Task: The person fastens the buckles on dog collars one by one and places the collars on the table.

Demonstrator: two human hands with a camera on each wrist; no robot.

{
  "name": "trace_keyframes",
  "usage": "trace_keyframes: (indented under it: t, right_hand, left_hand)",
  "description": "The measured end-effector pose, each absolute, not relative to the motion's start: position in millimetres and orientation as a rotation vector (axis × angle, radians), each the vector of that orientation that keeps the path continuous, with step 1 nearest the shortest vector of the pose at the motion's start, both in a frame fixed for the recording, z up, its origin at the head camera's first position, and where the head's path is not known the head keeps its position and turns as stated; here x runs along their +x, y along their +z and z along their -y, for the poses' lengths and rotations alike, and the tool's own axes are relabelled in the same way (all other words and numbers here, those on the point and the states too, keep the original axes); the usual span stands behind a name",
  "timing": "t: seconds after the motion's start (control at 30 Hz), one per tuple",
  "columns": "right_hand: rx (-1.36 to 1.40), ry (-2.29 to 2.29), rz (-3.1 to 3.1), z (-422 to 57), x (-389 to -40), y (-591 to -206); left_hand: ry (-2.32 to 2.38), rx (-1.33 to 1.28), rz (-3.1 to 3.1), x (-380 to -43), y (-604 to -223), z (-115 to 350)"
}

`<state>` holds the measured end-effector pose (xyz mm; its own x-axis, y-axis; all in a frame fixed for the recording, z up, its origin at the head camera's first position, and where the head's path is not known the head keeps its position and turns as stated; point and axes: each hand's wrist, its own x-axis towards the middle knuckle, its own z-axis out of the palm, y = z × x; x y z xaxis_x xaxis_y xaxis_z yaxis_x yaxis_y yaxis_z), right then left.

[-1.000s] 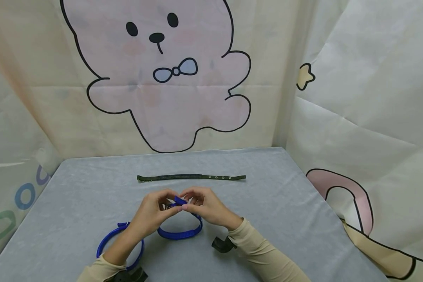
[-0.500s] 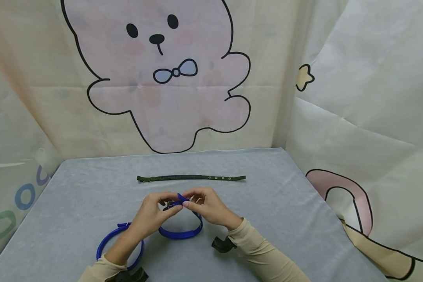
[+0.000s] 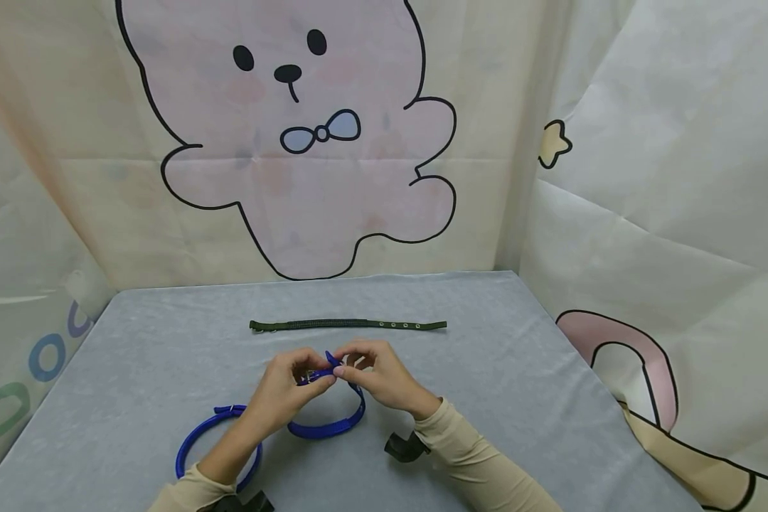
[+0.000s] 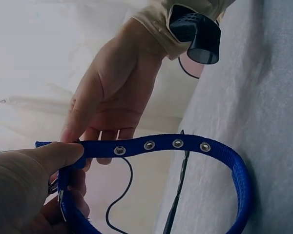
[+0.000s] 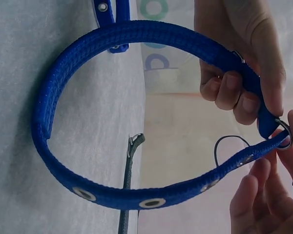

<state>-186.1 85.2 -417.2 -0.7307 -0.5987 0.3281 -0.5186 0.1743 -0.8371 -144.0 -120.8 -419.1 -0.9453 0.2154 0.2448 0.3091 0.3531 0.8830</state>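
Observation:
A blue collar (image 3: 325,431) with metal eyelets is bent into a loop between my two hands, its lower curve close over the cloth. With thumb and fingers my left hand (image 3: 283,390) pinches the collar's buckle end. My right hand (image 3: 384,377) pinches the collar at the eyelet end, and the blue tip pokes up between both hands. In the right wrist view the eyelet strap (image 5: 176,194) runs to a metal ring (image 5: 286,135) right at the fingertips. The left wrist view shows the left thumb (image 4: 63,153) pressed on the strap; the buckle is partly hidden behind it.
A second blue collar (image 3: 188,444), looped, lies under the left forearm. Across the far part of the table (image 3: 486,370) stretches a dark green collar (image 3: 333,323) with eyelets. A black wrist camera (image 3: 404,446) sits by the right sleeve. Printed curtains stand behind and beside.
The blue tip now points further upward between the fingers. My left hand has shifted slightly right and closer to the right hand; the loop has tilted a little.

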Motion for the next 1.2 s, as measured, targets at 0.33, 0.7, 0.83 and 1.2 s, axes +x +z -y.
trace_keyframes:
  t: [0.33,0.7,0.83,1.2]
  right_hand:
    - [-1.19,-1.649,-2.317,-84.9,-185.5,-417.8]
    - [-1.199,-1.658,-2.277,-85.5,-184.7,-417.6]
    - [-1.18,-1.674,-2.271,-85.0,-182.6,-415.9]
    - [-1.113,-1.67,-2.333,-83.4,-183.3,-416.4]
  left_hand:
    - [-1.687,-0.524,2.554,-143.8,-420.0,120.5]
    - [-1.827,-0.526,2.514,-144.7,-420.8,120.8]
    - [-1.8,-0.573,2.546,-146.2,-423.7,120.6]
    - [-1.836,-0.545,2.588,-149.3,-423.9,129.8]
